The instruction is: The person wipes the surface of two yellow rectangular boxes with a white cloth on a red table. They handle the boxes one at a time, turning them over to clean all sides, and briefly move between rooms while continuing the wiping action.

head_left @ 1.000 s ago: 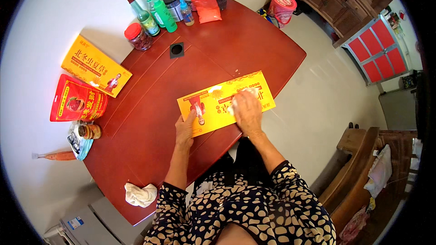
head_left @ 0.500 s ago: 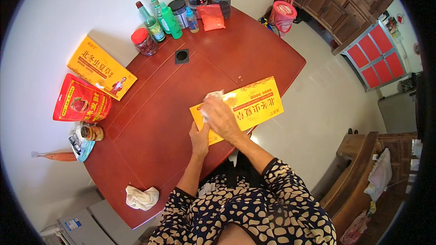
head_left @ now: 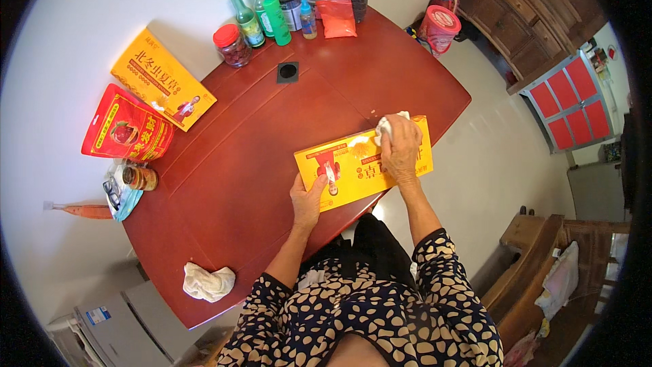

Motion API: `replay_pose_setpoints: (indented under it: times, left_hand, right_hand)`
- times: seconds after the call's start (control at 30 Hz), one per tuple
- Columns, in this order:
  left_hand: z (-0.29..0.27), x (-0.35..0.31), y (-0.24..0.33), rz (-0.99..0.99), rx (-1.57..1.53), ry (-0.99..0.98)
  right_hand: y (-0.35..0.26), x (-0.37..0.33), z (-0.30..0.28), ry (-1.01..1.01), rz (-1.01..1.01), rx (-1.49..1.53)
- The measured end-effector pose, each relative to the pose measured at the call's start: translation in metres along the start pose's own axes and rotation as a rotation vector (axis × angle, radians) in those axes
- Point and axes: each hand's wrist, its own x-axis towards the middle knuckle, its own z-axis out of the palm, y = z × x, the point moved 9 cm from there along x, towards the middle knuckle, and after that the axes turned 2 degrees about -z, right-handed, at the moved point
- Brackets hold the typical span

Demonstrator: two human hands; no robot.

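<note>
A flat yellow cardboard box (head_left: 353,175) with dark lettering and a printed figure lies by the table's near edge, its print upside down to me. At its near left corner my left hand (head_left: 307,202) grips it, thumb over the top face and the other fingers mostly hidden. Closed over a crumpled white cloth (head_left: 388,126), my right hand (head_left: 403,153) presses on the right part of the box's top. The cloth bulges out past the fingers toward the box's far edge.
The reddish-brown table (head_left: 238,183) carries a second yellow box (head_left: 163,80), a red pouch (head_left: 129,126), a small jar (head_left: 140,178) and a balled cloth (head_left: 208,282). Bottles (head_left: 246,19), jars and an orange packet (head_left: 337,19) line the back. A wooden bench (head_left: 523,278) stands right.
My right hand has slid the cloth rightward along the box from its left end, uncovering the printed figure. My left hand still holds the near left corner. The whole view has shifted slightly.
</note>
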Motion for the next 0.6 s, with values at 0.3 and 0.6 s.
replay_pose_setpoints:
  times: [0.3, 0.6]
  left_hand:
    - [0.017, -0.009, 0.027, 0.240, 0.132, -0.055]
    - [0.009, -0.008, 0.034, 0.362, 0.284, -0.097]
  right_hand:
    - [-0.094, 0.005, -0.021, -0.003, -0.182, 0.265]
    - [-0.152, 0.002, -0.026, -0.144, -0.363, 0.482]
